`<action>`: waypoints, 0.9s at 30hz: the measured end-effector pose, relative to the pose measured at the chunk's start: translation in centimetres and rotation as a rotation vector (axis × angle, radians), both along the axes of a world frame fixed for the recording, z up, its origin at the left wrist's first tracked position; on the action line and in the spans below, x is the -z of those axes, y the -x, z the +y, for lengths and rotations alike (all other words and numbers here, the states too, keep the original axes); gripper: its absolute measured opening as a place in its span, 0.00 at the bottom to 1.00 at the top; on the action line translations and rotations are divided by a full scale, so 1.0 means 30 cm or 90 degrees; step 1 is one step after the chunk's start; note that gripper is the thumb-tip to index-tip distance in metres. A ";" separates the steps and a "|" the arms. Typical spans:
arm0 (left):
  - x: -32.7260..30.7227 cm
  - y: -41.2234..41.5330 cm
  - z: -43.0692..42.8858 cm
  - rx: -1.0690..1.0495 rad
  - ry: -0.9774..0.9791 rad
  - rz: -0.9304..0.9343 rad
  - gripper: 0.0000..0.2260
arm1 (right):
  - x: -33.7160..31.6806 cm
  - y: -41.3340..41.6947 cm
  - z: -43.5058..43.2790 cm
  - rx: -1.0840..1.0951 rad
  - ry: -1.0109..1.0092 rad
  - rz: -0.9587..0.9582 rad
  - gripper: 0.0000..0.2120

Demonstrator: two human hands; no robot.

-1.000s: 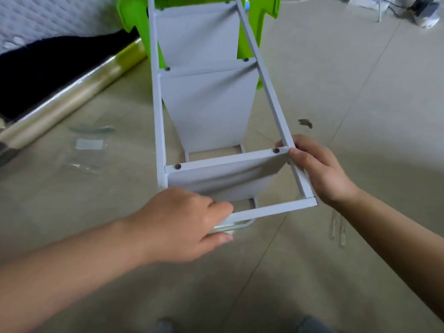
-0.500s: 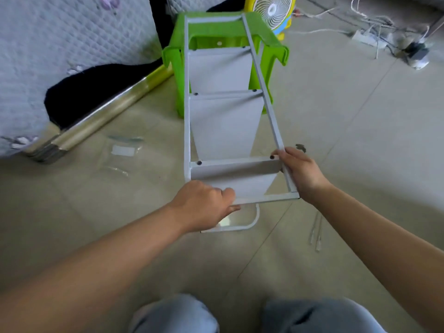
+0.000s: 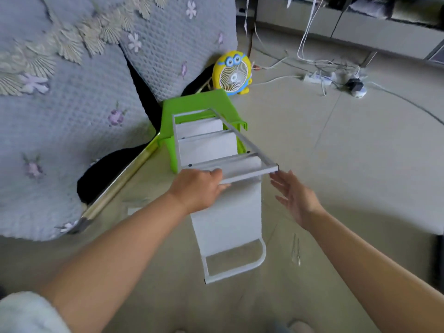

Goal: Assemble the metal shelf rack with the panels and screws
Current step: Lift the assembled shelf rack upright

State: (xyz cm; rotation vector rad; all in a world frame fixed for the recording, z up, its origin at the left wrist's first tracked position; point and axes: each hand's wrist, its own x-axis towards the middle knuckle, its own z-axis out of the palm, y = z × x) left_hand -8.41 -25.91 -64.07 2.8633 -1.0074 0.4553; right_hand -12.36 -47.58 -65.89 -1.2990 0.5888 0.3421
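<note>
Gripping the near rail of the white shelf rack [image 3: 228, 212] with our left hand [image 3: 197, 188], fingers curled round the bar, we had the rack tilted on the floor [image 3: 348, 176], its far end at the green stool [image 3: 197, 102]. Our right hand [image 3: 293, 195] hovered just beside the rack's near right corner, fingers straight and spread, grasping nothing.
</note>
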 end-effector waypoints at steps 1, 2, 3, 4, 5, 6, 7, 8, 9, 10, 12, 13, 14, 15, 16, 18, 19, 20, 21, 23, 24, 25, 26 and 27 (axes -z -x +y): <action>-0.062 -0.024 -0.007 -0.007 0.003 0.001 0.18 | -0.040 0.016 -0.020 0.008 0.010 0.010 0.15; -0.113 -0.043 -0.013 -0.015 0.012 -0.001 0.18 | -0.074 0.035 -0.034 0.004 0.035 0.019 0.16; -0.172 -0.052 -0.021 -0.022 0.024 0.000 0.18 | -0.110 0.064 -0.050 -0.007 0.072 0.034 0.16; -0.226 -0.056 -0.028 -0.028 0.033 -0.003 0.18 | -0.139 0.093 -0.059 -0.036 0.131 0.048 0.16; -0.272 -0.058 -0.036 -0.035 0.049 -0.005 0.18 | -0.164 0.121 -0.067 -0.081 0.206 0.070 0.16; -0.327 -0.053 -0.044 -0.039 0.064 -0.005 0.17 | -0.197 0.152 -0.071 -0.138 0.287 0.106 0.17; -0.365 -0.048 -0.049 -0.040 0.081 -0.006 0.17 | -0.215 0.183 -0.072 -0.183 0.357 0.150 0.17; -0.408 -0.036 -0.055 -0.043 0.104 0.001 0.17 | -0.231 0.218 -0.081 -0.202 0.398 0.204 0.18; -0.437 -0.023 -0.060 -0.043 0.125 0.009 0.17 | -0.241 0.257 -0.088 -0.197 0.412 0.262 0.19; -0.459 -0.010 -0.065 -0.040 0.145 0.012 0.17 | -0.245 0.299 -0.096 -0.171 0.404 0.320 0.20; -0.514 0.006 -0.071 -0.040 0.169 0.014 0.17 | -0.269 0.364 -0.110 -0.055 0.299 0.419 0.15; -0.545 0.014 -0.073 -0.043 0.175 0.018 0.17 | -0.292 0.390 -0.116 0.042 0.221 0.437 0.10; -0.572 0.021 -0.074 -0.045 0.181 0.024 0.17 | -0.324 0.402 -0.121 0.141 0.159 0.421 0.05; -0.597 0.026 -0.075 -0.047 0.196 0.033 0.18 | -0.356 0.398 -0.129 0.231 0.126 0.392 0.07; -0.632 0.030 -0.077 -0.053 0.226 0.055 0.18 | -0.400 0.387 -0.142 0.296 0.111 0.361 0.11; -0.714 0.045 -0.078 -0.108 0.305 0.141 0.19 | -0.507 0.349 -0.168 0.363 0.119 0.306 0.14; -0.749 0.050 -0.075 -0.150 0.345 0.183 0.19 | -0.560 0.323 -0.183 0.379 0.126 0.279 0.15; -0.773 0.055 -0.067 -0.182 0.380 0.204 0.18 | -0.606 0.298 -0.201 0.392 0.126 0.251 0.16; -0.803 0.063 -0.062 -0.199 0.397 0.213 0.17 | -0.661 0.283 -0.219 0.400 0.121 0.228 0.16; -0.835 0.080 -0.045 -0.227 0.407 0.230 0.18 | -0.733 0.258 -0.247 0.384 0.102 0.191 0.15; -0.839 0.086 -0.037 -0.243 0.407 0.242 0.19 | -0.757 0.250 -0.257 0.368 0.092 0.176 0.14; -0.833 0.089 -0.028 -0.265 0.407 0.260 0.20 | -0.776 0.247 -0.261 0.353 0.084 0.164 0.12; -0.826 0.098 -0.018 -0.296 0.411 0.286 0.19 | -0.792 0.254 -0.258 0.342 0.078 0.156 0.10; -0.817 0.104 -0.012 -0.329 0.413 0.318 0.17 | -0.805 0.257 -0.252 0.335 0.068 0.151 0.09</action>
